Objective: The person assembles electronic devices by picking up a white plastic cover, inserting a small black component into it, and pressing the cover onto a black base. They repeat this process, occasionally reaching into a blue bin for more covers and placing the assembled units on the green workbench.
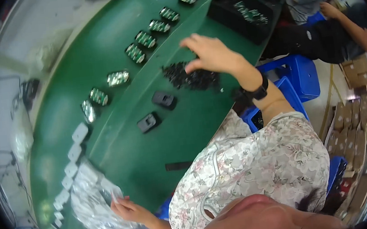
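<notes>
Small black parts (pixel 197 78): heaped loose on the green tabletop (pixel 129 149), just above the centre of the frame. Right hand (pixel 208 53): extended from the right over the upper side of the heap, black wristband (pixel 259 91) at the wrist; thumb and fingers well apart, thumb tip over the parts. Cannot tell thumb contact from hovering. Left hand (pixel 131 211): at the lower left of the frame, fingertips at the right edge of a clear plastic bag (pixel 97 213); cannot tell a pinch from a light touch.

Two dark grey plastic housings (pixel 164 99): near the frame centre, below and left of the heap, close together but apart. Black strip (pixel 178 165): flat below the housings, beside the floral shirt (pixel 251 161). Green circuit-board bundles (pixel 145 39): in a curved line from left of centre up to the top edge. White rounded cases (pixel 80 133): in line with the bundles, down the left side, beside the bag. Black bin (pixel 232 22): at the upper right, green circuit boards (pixel 251 13) inside. Blue stool (pixel 293 76): at the right, off the tabletop edge.
</notes>
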`<state>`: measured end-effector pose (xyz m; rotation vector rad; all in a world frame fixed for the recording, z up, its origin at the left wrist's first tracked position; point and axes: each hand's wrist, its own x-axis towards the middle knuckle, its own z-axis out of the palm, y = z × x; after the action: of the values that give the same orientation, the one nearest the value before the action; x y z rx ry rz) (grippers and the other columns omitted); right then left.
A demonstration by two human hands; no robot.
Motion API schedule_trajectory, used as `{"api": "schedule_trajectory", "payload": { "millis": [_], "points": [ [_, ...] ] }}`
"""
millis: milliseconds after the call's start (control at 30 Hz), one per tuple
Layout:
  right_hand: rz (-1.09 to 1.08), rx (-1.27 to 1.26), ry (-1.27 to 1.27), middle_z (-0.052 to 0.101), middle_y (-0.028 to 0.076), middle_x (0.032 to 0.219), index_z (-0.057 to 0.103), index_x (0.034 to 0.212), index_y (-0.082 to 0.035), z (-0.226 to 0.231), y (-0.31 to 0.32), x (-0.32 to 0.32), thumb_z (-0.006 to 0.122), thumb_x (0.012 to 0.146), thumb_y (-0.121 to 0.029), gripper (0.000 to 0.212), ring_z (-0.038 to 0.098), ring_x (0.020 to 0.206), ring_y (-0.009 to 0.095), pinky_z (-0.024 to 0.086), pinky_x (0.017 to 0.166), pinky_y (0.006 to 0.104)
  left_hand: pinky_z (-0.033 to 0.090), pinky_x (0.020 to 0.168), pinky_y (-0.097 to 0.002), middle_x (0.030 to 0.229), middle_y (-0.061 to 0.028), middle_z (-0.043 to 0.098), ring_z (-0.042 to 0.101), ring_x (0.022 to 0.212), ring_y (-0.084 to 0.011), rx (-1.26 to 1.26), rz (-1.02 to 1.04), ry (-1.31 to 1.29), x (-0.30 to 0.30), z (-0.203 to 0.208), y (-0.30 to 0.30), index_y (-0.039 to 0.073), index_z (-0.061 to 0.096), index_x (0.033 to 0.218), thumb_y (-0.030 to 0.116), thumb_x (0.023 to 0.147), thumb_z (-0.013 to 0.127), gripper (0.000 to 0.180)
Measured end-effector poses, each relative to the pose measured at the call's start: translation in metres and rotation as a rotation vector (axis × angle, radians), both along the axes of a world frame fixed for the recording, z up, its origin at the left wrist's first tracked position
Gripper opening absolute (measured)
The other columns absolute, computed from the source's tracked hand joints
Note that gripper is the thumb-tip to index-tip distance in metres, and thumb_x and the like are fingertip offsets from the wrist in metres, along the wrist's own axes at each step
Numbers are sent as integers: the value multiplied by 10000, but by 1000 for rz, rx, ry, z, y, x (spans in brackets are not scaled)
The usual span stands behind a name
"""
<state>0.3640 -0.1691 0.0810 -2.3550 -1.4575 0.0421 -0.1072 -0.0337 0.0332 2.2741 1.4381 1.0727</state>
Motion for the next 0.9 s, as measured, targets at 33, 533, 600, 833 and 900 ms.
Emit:
{"api": "schedule_trajectory", "payload": {
  "millis": [33,533,600,833,900],
  "points": [
    [-54,-109,50,523,123,1093,485,1219,-127,-5,-10,-5,795,663,-393,691,553,1035,334,489,790,436,424,543,-292,1000,-128,518,522,646,-151,-47,-30,-14,4,-3,2,-34,596,1180,102,990,443,279],
    [26,253,-225,514,20,838,588,806,-117,-86,21,-11,730,707,-273,233,525,874,215,453,722,360,486,533,-262,938,-109,511,597,635,-154,-305,-447,-315,106,-30,27,-95,549,982,97,986,461,211],
    [11,327,-227,529,33,801,577,723,-100,-83,20,-11,735,685,-300,258,534,834,241,447,682,368,467,546,-237,926,-82,542,583,641,-123,-357,-414,-351,109,-29,27,-72,580,981,145,997,461,248],
    [24,247,-137,584,92,751,558,760,-74,-93,16,-1,682,751,-196,174,609,774,304,496,647,397,483,538,-257,927,-102,520,600,631,-144,-380,-479,-352,125,-20,28,-94,555,978,106,988,460,222],
    [24,190,-121,612,115,745,546,765,-53,-88,16,-2,602,791,-108,82,631,771,326,507,637,422,482,540,-254,898,-97,527,598,620,-143,-378,-514,-353,130,-20,28,-92,562,984,105,986,463,220]
  ]
}}
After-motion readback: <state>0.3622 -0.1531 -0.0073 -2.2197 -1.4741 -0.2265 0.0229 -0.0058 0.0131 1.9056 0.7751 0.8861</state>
